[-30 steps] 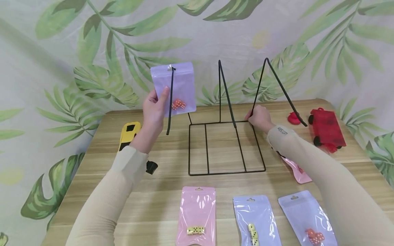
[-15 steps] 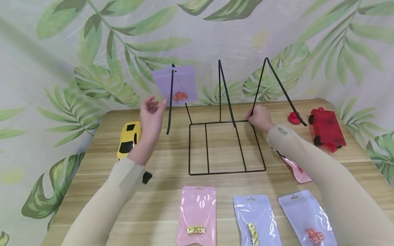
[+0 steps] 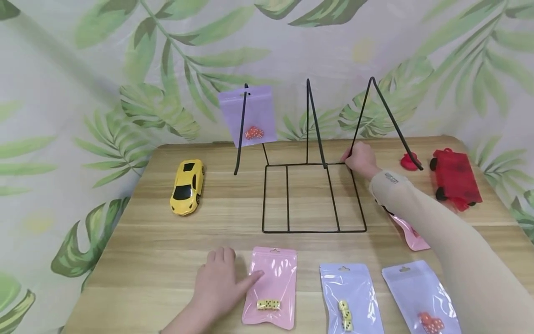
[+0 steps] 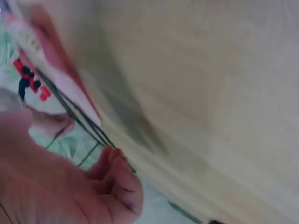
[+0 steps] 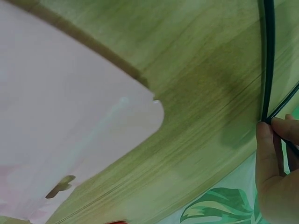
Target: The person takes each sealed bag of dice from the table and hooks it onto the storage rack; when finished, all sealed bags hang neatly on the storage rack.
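A black wire display rack point(image 3: 314, 231) with three tall hooks stands on the table. My right hand point(image 3: 362, 160) pinches its back right corner; the right wrist view shows thumb and fingertips closed on the wire. From the left hook hangs a purple zip pouch point(image 3: 263, 109) with orange dice. My left hand point(image 3: 217, 283) is low at the front, beside a pink pouch point(image 3: 273, 273) holding yellow dice. Its thumb reaches over the pouch's left edge, and its fingers are loosely bent with nothing in them. In the left wrist view, that pink pouch point(image 4: 60, 70) lies beyond the fingers.
To the right lie a blue pouch point(image 3: 348, 287) with yellow dice and another blue pouch point(image 3: 417, 292) with orange dice. The right sleeve partly hides a pink pouch point(image 3: 410, 234). A yellow toy car point(image 3: 187, 188) is left, a red toy vehicle point(image 3: 456, 178) right.
My left hand has let go of the purple pouch, now hanging on the left hook, and has come down and forward to the front pink pouch. My right hand stays at the rack corner.
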The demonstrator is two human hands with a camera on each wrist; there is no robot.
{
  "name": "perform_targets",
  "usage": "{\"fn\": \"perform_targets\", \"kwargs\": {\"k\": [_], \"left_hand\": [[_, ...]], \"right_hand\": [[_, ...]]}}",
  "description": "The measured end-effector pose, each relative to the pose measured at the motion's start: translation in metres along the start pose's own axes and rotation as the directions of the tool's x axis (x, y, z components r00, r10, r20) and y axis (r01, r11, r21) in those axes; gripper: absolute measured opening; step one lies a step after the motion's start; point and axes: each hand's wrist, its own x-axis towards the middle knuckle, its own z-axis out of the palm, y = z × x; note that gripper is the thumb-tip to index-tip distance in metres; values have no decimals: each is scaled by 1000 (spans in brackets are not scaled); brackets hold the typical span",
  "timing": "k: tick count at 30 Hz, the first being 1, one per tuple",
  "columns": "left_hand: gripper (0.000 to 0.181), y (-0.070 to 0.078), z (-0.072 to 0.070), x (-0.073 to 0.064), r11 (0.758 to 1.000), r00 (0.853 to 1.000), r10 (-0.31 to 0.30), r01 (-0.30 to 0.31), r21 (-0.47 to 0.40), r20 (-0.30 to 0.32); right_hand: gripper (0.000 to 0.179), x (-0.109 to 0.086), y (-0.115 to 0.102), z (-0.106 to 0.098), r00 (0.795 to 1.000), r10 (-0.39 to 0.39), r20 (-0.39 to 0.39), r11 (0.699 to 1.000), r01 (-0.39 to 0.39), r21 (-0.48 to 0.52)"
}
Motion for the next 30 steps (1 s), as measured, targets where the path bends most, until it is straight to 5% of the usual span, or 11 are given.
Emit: {"fn": "perform_targets", "kwargs": {"k": [6,14,25,30], "left_hand": [[91,11,11,-3,994,998,29,-34,100,48],[83,21,17,-1,982,997,75,-79,172,31],[61,20,16,5,998,997,53,-52,-21,48],[45,15,11,7,985,992,124,-121,-124,19]], "right_hand": [[18,-1,4,2,1000,15,14,1000,-15,6],[19,0,1,0,1000,6,6,1000,-6,3],[19,-2,-1,-3,1000,7,20,1000,-7,17],[19,-2,-1,-2,1000,13,27,1000,-13,19]]}}
